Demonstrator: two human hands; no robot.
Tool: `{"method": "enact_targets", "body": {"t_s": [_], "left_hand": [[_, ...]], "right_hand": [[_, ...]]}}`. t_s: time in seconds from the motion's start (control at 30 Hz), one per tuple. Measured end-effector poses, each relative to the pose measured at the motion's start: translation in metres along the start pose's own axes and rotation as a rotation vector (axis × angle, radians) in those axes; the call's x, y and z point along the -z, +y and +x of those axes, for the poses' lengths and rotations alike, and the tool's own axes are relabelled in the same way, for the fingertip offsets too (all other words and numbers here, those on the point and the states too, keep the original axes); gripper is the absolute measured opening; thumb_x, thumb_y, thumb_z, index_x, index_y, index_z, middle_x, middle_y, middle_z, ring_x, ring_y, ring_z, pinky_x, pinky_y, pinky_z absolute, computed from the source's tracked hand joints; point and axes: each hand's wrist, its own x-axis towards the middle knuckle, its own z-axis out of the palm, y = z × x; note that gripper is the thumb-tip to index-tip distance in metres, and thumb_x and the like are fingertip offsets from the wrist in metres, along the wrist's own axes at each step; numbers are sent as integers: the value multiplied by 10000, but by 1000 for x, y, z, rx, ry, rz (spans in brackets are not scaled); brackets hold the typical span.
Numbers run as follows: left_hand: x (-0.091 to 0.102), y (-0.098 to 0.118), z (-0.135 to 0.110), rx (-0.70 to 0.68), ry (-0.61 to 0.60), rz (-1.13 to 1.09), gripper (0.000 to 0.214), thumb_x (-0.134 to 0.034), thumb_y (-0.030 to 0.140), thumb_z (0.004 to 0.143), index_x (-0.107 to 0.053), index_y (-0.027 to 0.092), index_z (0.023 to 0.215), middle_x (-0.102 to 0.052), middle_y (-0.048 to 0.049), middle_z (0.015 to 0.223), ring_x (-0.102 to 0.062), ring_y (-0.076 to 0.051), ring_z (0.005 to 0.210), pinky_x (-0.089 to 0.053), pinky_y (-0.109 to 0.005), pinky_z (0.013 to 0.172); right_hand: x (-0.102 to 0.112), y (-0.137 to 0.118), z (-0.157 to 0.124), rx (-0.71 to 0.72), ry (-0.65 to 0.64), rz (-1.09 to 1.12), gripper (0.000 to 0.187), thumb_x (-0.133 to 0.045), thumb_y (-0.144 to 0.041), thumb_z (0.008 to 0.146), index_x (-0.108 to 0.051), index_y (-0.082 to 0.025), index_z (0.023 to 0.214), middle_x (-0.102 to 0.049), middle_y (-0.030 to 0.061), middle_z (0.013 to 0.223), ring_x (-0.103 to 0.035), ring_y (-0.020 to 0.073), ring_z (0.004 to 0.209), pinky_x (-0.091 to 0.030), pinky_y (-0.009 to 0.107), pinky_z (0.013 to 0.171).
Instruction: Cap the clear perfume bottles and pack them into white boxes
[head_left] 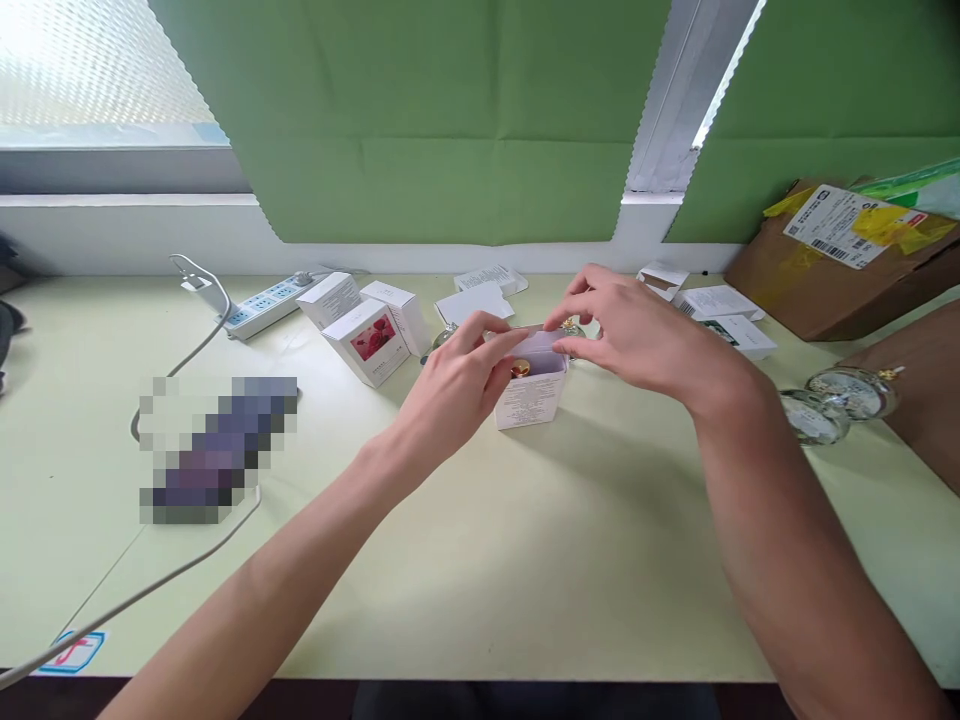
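A small white carton (531,402) stands upright on the table with its top open, and a gold cap (520,369) shows inside it. My left hand (463,375) is at the carton's left side, its thumb and fingers closed on the upper edge by the flap. From the right, my right hand (626,325) pinches the raised flap at the back right corner between thumb and fingers. Behind my hands, a glass bottle (576,338) with a gold top is partly hidden. Another glass piece (442,340) shows beside my left hand.
White cartons (371,343), one with a red flower picture, stand at left near a power strip (270,303). A blurred-out dark device (225,450) and white cable (187,565) lie nearer. Flattened cartons (720,305), glass bottles (851,393) and a brown cardboard box (795,275) are at right.
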Motion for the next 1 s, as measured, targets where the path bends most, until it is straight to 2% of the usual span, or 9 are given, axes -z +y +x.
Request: {"method": "enact_targets", "body": {"t_s": [0.1,0.2,0.27,0.4,0.57,0.8,1.0], "left_hand": [[7,1,8,39,-63,58,266,-508,184,981,-636,260,1201,-611,-32,1048,-567,-102,688,-472,-280,661],[10,1,17,23,-63,128,151,-558,188,953,-650,224,1066,-592,-59,1054,-584,-183,905,-477,-301,709],[11,-1,21,36,-73,129,113,-562,203,950,-629,213,1040,-568,-75,1110,-583,-204,957,-478,-310,716],[16,-8,22,48,-217,26,167,-467,235,995,-627,189,1003,-565,-81,1189,-589,-120,711,-434,-294,621],[25,-12,25,-29,-337,39,278,-380,181,1001,-650,169,935,-637,-63,931,-582,-155,717,-406,-299,632],[27,-11,29,-57,-389,103,302,-406,108,932,-696,181,970,-648,-66,881,-611,-170,713,-390,-291,602],[26,-10,25,-58,-421,129,302,-392,105,941,-680,194,952,-614,-57,873,-556,-142,621,-369,-295,557]], "right_hand": [[-4,4,6,-27,-9,51,114,-658,-284,864,-740,-213,898,-665,58,1058,-612,186,839,-416,309,662],[-5,4,7,-47,-74,112,143,-624,-292,882,-735,-212,843,-699,49,915,-618,189,805,-412,316,671],[-3,1,6,-62,-135,110,199,-588,-312,901,-736,-217,809,-689,41,821,-595,175,720,-389,314,638],[0,-8,3,-119,-203,45,255,-547,-325,916,-715,-216,759,-633,27,692,-509,145,587,-307,301,554],[-2,-21,1,-177,-213,-66,246,-533,-271,913,-672,-216,718,-601,18,657,-437,123,523,-261,298,522],[-8,-29,2,-184,-200,-192,291,-503,-235,905,-498,-196,616,-524,17,606,-386,116,487,-248,291,501],[-11,-26,4,-176,-260,-185,260,-489,-220,901,-495,-200,642,-542,32,625,-437,135,493,-237,308,501]]}}
